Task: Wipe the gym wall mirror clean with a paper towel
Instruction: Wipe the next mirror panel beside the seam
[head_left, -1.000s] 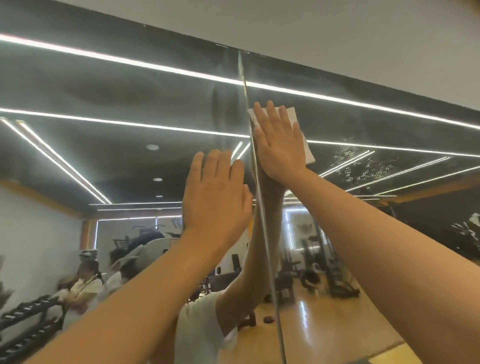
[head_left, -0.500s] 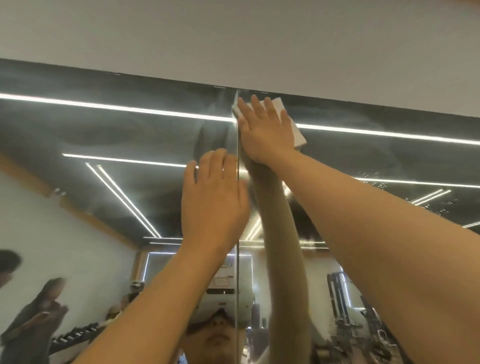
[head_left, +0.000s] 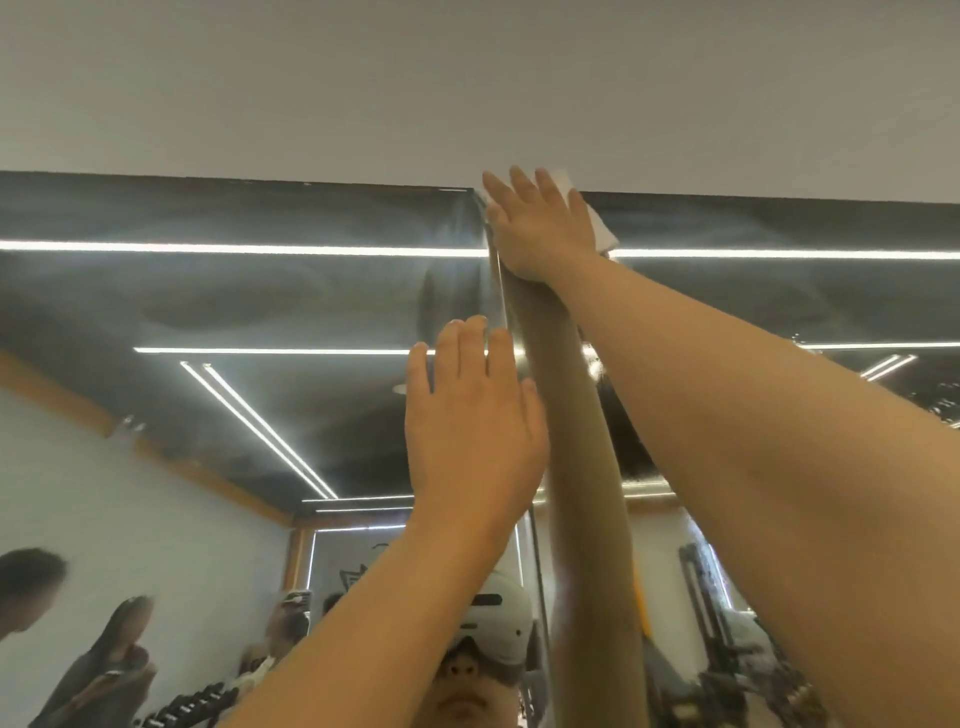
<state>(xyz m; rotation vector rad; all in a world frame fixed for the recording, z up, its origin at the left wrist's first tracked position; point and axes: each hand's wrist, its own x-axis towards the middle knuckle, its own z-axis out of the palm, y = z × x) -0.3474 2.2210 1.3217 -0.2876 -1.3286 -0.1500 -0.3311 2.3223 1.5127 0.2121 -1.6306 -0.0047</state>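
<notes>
The paper towel (head_left: 602, 231) is pressed flat against the mirror (head_left: 260, 296) at its very top edge, just right of the vertical seam (head_left: 535, 561) between two panes, and one white corner overlaps the pale wall (head_left: 467, 93) above. It is almost wholly covered by the right hand (head_left: 540, 234), whose fingers are held straight and spread, with nothing curled round the towel. The left hand (head_left: 472, 431) is laid lower down, just left of the seam, its fingers likewise straight. It seems to be braced on the glass, though contact cannot be confirmed. The top band is judged to be the part being wiped. There, pressure is best spread through the whole palm, the towel kept flat so that it is not rucked at the edge, and the strokes overlapped along the edge and the seam. Hazy smears (head_left: 234, 312) are seen on the left pane, so much appears to be left undone. The arm is stretched high, so firm pressure may be hard to hold, and prints may be left by the bracing palm. Reflected light strips (head_left: 260, 248), blurred onlookers (head_left: 104, 649) and gym machines (head_left: 727, 649) are shown in the glass.
</notes>
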